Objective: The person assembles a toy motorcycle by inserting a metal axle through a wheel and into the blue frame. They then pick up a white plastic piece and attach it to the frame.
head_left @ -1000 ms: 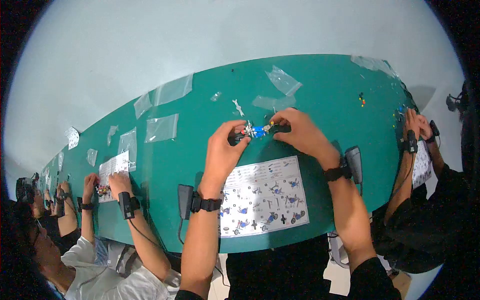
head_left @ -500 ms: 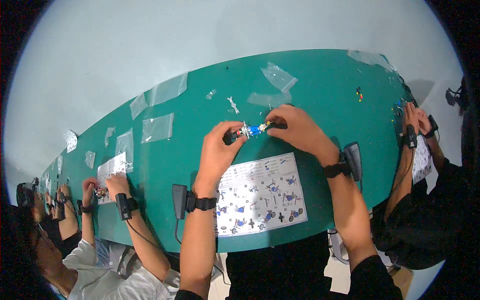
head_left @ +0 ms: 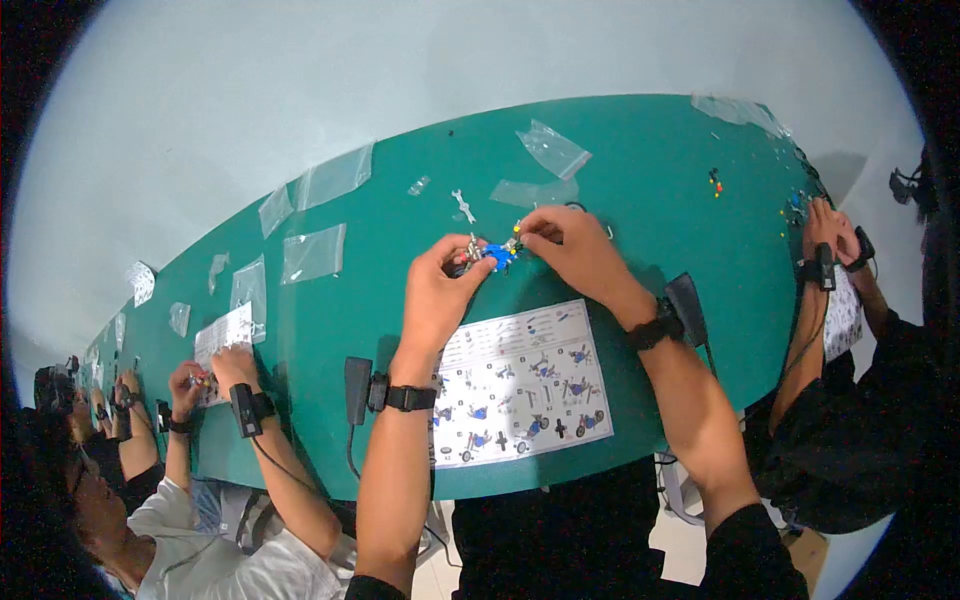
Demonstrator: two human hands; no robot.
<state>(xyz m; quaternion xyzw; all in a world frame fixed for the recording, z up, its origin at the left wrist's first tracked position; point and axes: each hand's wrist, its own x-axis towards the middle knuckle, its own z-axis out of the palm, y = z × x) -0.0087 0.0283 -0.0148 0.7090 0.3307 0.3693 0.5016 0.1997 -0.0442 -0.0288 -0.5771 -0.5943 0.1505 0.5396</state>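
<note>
A small, partly built toy motorcycle (head_left: 497, 257) with blue, silver and yellow parts is held above the green table. My left hand (head_left: 437, 295) is closed round its silver end, thumb against the blue part. The fingers of my right hand (head_left: 585, 258) pinch the other end, by the yellow pieces; fingertips partly hide what they grip. Below both hands lies a printed instruction sheet (head_left: 520, 385) with pictures of motorcycle stages. Beyond the model is a small silver wrench (head_left: 463, 206).
Clear plastic bags (head_left: 555, 150) lie on the green table (head_left: 390, 220). Loose yellow and red pieces (head_left: 716, 184) are at the far right. A co-worker's hands (head_left: 828, 232) work at the right edge; another person's hands (head_left: 236, 366) hold parts over a sheet at the left.
The model has tilted between my hands, its yellow end now turned up and away. My right hand has shifted slightly left and closer to my left hand.
</note>
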